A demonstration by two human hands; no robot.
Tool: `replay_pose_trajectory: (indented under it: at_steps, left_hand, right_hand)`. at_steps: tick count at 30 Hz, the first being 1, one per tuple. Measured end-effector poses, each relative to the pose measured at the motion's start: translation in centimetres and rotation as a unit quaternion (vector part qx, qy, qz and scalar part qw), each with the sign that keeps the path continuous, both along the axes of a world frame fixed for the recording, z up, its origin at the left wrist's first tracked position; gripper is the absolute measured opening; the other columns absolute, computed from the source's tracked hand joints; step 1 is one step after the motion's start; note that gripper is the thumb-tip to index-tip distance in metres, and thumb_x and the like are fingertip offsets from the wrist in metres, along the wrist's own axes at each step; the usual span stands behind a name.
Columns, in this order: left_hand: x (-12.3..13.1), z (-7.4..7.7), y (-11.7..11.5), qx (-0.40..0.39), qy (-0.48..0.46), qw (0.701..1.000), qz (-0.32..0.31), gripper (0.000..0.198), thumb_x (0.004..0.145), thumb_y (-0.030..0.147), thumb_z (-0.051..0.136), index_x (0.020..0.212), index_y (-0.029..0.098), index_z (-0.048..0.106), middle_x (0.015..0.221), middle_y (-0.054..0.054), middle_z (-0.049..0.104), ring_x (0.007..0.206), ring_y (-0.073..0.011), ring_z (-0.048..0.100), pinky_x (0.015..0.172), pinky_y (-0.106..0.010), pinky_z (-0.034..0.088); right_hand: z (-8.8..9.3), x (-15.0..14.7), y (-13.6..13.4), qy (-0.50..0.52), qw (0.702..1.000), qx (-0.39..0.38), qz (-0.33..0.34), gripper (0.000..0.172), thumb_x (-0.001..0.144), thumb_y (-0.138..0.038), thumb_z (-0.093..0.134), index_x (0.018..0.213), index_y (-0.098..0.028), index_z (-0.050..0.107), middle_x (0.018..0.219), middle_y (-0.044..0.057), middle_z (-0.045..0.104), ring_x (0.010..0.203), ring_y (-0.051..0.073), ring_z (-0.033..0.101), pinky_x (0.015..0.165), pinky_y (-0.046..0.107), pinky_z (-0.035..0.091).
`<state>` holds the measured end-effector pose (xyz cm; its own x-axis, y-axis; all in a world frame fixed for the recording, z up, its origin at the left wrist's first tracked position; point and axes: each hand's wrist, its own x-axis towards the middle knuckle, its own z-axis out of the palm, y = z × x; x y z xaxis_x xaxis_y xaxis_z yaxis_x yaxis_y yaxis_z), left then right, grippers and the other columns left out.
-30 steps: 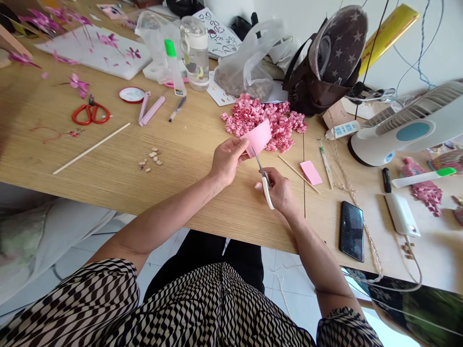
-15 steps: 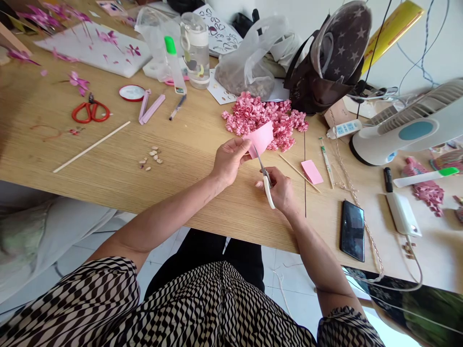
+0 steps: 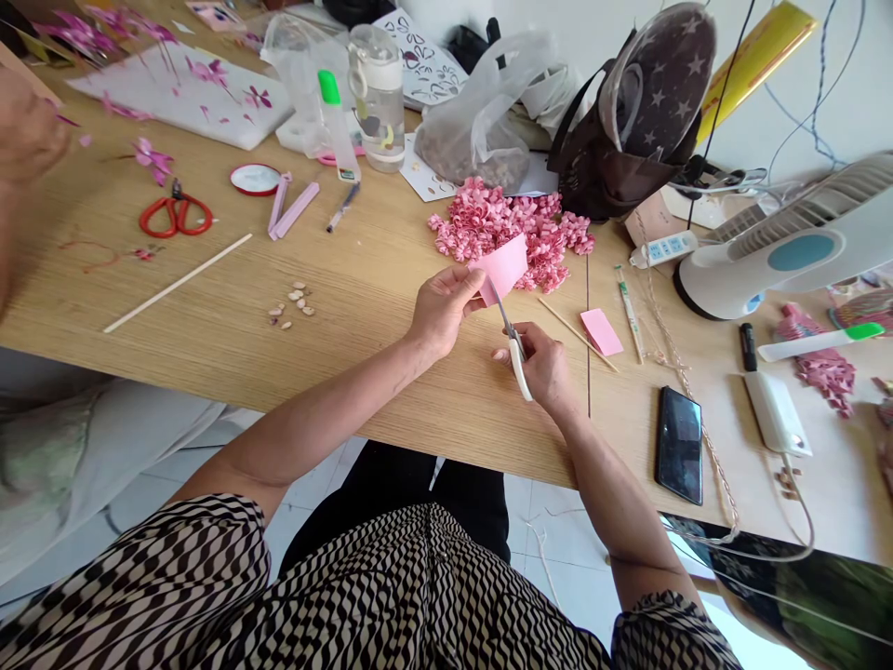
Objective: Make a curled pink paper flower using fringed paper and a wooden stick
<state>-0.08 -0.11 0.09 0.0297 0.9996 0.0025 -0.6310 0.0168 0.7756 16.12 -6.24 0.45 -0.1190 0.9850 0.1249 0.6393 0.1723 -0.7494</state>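
Pink craft paper (image 3: 498, 268) sits pinched tight in the left hand (image 3: 443, 310), just in front of a heap of curly pink paper bits (image 3: 513, 237) on the wooden table (image 3: 363, 363). The right hand (image 3: 542, 369) grips white-handled scissors (image 3: 518, 366), with the blades at the paper's lower edge. The left arm (image 3: 307, 419) reaches over the table's front edge. Another person's hand (image 3: 24, 126) has just come in at the table's far left corner.

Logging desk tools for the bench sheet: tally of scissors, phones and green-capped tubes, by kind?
Scissors: 2 (red-handled scissors; white-handled scissors in right hand)
Green-capped tubes: 2 (left tube; right tube)
Phones: 1 (phone)
Total: 5
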Motion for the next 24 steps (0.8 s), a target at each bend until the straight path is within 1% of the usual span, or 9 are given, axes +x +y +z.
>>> replay_pose_trajectory:
  at_steps: [8, 14, 20, 24]
  left_hand:
    - [0.01, 0.13, -0.06, 0.007, -0.011, 1.000, -0.007, 0.044, 0.056, 0.047, 0.088, 0.069, 0.016, 0.060, 0.069, 0.003, 0.066, 0.067, -0.0100, 0.064, 0.071, -0.025, 0.054]
    - [0.03, 0.27, -0.23, -0.008, -0.015, 1.000, -0.012, 0.045, 0.054, 0.046, 0.090, 0.070, 0.016, 0.061, 0.069, 0.003, 0.066, 0.065, -0.0090, 0.064, 0.068, -0.023, 0.054]
    - [0.12, 0.27, -0.29, -0.008, -0.011, 1.000, -0.009, 0.046, 0.053, 0.048, 0.090, 0.069, 0.016, 0.061, 0.068, 0.004, 0.066, 0.065, -0.0082, 0.063, 0.068, -0.023, 0.054]
    - [0.15, 0.16, -0.28, -0.014, 0.006, 1.000, -0.009, 0.047, 0.052, 0.050, 0.089, 0.071, 0.017, 0.061, 0.069, 0.003, 0.066, 0.067, -0.0095, 0.064, 0.071, -0.025, 0.055]
  right_hand:
    - [-0.11, 0.08, 0.05, -0.006, 1.000, 0.001, -0.009, 0.046, 0.076, -0.057, 0.067, 0.095, -0.016, 0.062, 0.057, -0.008, 0.041, 0.053, 0.008, 0.033, 0.053, 0.024, 0.027]
    - [-0.20, 0.07, 0.10, -0.009, 1.000, 0.009, -0.014, 0.046, 0.076, -0.056, 0.067, 0.096, -0.015, 0.062, 0.058, -0.008, 0.042, 0.053, 0.008, 0.034, 0.054, 0.024, 0.028]
    - [-0.19, 0.10, 0.09, -0.012, 1.000, 0.008, -0.012, 0.044, 0.076, -0.053, 0.067, 0.098, -0.015, 0.063, 0.058, -0.007, 0.043, 0.053, 0.008, 0.035, 0.054, 0.024, 0.028]
    - [-0.15, 0.11, 0.11, -0.013, 1.000, 0.007, -0.014, 0.045, 0.076, -0.055, 0.067, 0.097, -0.016, 0.063, 0.058, -0.007, 0.044, 0.053, 0.008, 0.035, 0.054, 0.024, 0.028]
